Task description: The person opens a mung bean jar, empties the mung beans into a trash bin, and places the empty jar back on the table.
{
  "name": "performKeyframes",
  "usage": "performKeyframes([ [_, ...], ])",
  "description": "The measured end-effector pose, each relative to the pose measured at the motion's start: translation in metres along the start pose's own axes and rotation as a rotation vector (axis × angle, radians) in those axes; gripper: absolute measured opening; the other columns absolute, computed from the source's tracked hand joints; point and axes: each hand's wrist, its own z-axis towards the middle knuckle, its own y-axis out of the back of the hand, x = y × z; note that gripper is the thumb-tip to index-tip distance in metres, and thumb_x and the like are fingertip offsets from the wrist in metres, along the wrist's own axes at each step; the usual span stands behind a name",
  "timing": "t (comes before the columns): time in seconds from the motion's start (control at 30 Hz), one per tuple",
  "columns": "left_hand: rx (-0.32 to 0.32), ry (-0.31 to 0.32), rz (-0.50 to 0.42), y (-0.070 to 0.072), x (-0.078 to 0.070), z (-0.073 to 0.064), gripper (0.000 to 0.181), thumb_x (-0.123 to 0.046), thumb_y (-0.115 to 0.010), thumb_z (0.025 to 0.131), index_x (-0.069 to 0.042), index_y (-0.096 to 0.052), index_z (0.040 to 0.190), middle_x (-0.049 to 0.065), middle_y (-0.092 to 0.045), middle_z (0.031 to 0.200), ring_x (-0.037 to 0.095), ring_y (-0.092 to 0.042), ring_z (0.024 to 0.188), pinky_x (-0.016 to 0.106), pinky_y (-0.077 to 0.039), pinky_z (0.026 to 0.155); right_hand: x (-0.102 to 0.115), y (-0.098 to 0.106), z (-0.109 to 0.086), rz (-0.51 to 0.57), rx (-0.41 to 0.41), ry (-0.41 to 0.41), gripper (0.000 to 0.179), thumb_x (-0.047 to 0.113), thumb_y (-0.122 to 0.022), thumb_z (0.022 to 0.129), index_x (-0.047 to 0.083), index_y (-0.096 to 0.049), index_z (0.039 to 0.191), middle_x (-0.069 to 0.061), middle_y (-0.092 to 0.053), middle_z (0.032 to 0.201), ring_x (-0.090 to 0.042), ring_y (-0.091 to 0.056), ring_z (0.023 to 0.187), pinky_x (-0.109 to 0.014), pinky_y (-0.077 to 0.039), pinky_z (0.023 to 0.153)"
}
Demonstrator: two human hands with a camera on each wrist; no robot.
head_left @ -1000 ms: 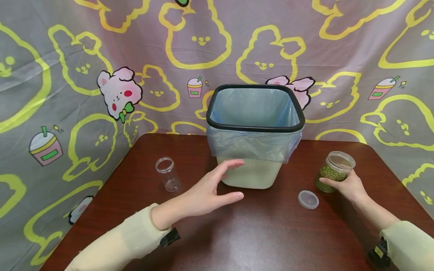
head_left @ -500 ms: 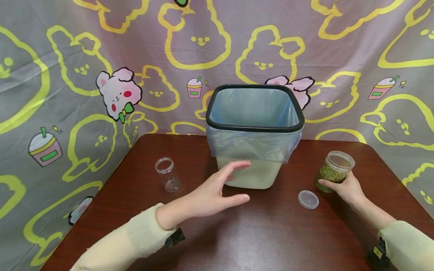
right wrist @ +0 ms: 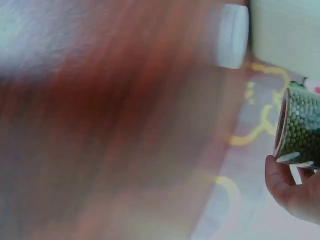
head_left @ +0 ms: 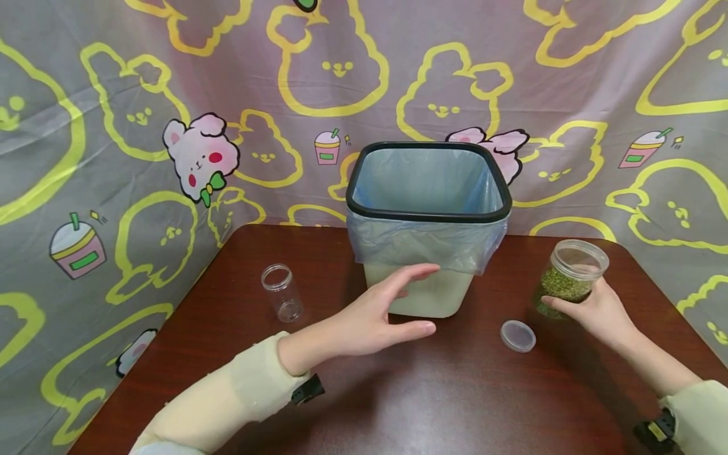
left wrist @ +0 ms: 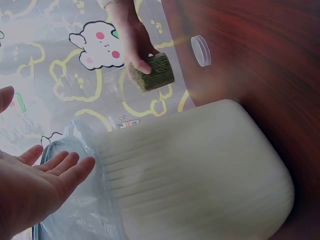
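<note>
My right hand [head_left: 597,313] grips a clear jar of green beans [head_left: 565,284], lidless and partly filled, raised above the right side of the table. In the right wrist view the jar [right wrist: 302,127] shows at the right edge, the thumb against its lower part. My left hand [head_left: 372,316] hovers in front of the bin with thumb and fingers spread, holding nothing. The left wrist view has those fingers [left wrist: 60,172] before the bag. A round clear lid [head_left: 518,335] lies on the table near the jar. An empty clear jar [head_left: 282,294] stands on the left.
A cream bin [head_left: 423,294] with a black rim [head_left: 429,217] stands at the back middle. A bluish plastic bag [head_left: 426,243] lines it and folds over its outside. Behind the dark red table [head_left: 455,404] hangs a patterned cloth [head_left: 239,57].
My right hand has lifted the jar of beans off the table, slightly up and to the right. My left hand has drifted right. Bin, lid and empty jar stay put.
</note>
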Motion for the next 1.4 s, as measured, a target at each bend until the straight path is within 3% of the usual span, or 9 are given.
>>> performKeyframes([
  [0.1, 0.003, -0.008, 0.002, 0.0, -0.001, 0.004, 0.069, -0.022, -0.07, 0.091, -0.018, -0.033, 0.149, -0.009, -0.036, 0.149, 0.002, -0.032, 0.134, 0.042, -0.036, 0.106, 0.012, 0.006, -0.003, 0.002, -0.008, 0.038, 0.078, 0.018, -0.081, 0.079, -0.003, -0.035, 0.139, -0.024, -0.05, 0.123, 0.003, -0.041, 0.099, -0.021, -0.033, 0.073],
  [0.2, 0.014, -0.01, 0.003, -0.001, -0.002, 0.008, 0.071, -0.023, -0.07, 0.091, -0.019, -0.031, 0.15, -0.011, -0.033, 0.151, 0.002, -0.031, 0.135, 0.04, -0.034, 0.107, 0.024, 0.012, -0.006, 0.021, -0.006, 0.061, 0.078, 0.016, -0.081, 0.079, -0.001, -0.036, 0.14, -0.02, -0.05, 0.122, 0.011, -0.038, 0.097, -0.017, -0.033, 0.072],
  [0.47, 0.018, -0.059, 0.027, 0.0, -0.006, 0.016, 0.075, -0.026, -0.071, 0.09, -0.023, -0.029, 0.152, -0.013, -0.03, 0.153, 0.002, -0.027, 0.138, 0.032, -0.027, 0.111, 0.047, 0.027, -0.014, 0.068, 0.005, 0.099, 0.072, 0.009, -0.08, 0.078, -0.002, -0.039, 0.135, 0.02, -0.049, 0.109, 0.011, -0.046, 0.093, -0.01, -0.037, 0.069],
  [0.57, 0.009, -0.063, 0.015, 0.0, -0.009, 0.02, 0.075, -0.025, -0.071, 0.09, -0.022, -0.029, 0.152, -0.013, -0.031, 0.152, 0.001, -0.028, 0.137, 0.032, -0.028, 0.11, 0.055, 0.029, -0.016, 0.074, -0.006, 0.139, 0.07, 0.007, -0.082, 0.073, -0.001, -0.043, 0.131, 0.026, -0.048, 0.106, 0.01, -0.047, 0.092, -0.01, -0.036, 0.07],
  [0.8, 0.003, -0.081, -0.015, -0.002, -0.013, 0.03, 0.076, -0.021, -0.071, 0.09, -0.021, -0.028, 0.152, -0.012, -0.03, 0.153, 0.001, -0.029, 0.136, 0.036, -0.034, 0.108, 0.076, 0.03, -0.019, 0.132, 0.05, 0.287, 0.075, -0.003, -0.082, 0.067, 0.017, -0.048, 0.131, 0.021, -0.056, 0.108, 0.005, -0.052, 0.094, -0.01, -0.037, 0.074],
  [1.1, 0.007, -0.111, -0.099, -0.001, -0.022, 0.047, 0.079, -0.016, -0.071, 0.089, -0.022, -0.025, 0.153, -0.004, -0.032, 0.154, 0.002, -0.031, 0.136, 0.031, -0.035, 0.106, 0.102, 0.032, -0.018, 0.16, 0.136, 0.4, 0.082, -0.006, -0.084, 0.059, 0.014, -0.05, 0.132, 0.009, -0.062, 0.106, -0.005, -0.058, 0.088, -0.014, -0.042, 0.073],
  [1.4, 0.064, -0.178, -0.069, -0.002, -0.026, 0.062, 0.087, -0.015, -0.077, 0.084, -0.016, -0.022, 0.153, -0.002, -0.03, 0.155, 0.001, -0.031, 0.136, 0.027, -0.036, 0.104, 0.121, 0.03, -0.019, 0.093, 0.235, 0.475, 0.083, 0.003, -0.088, 0.059, 0.013, -0.049, 0.132, 0.006, -0.064, 0.1, -0.009, -0.059, 0.083, -0.02, -0.045, 0.068],
])
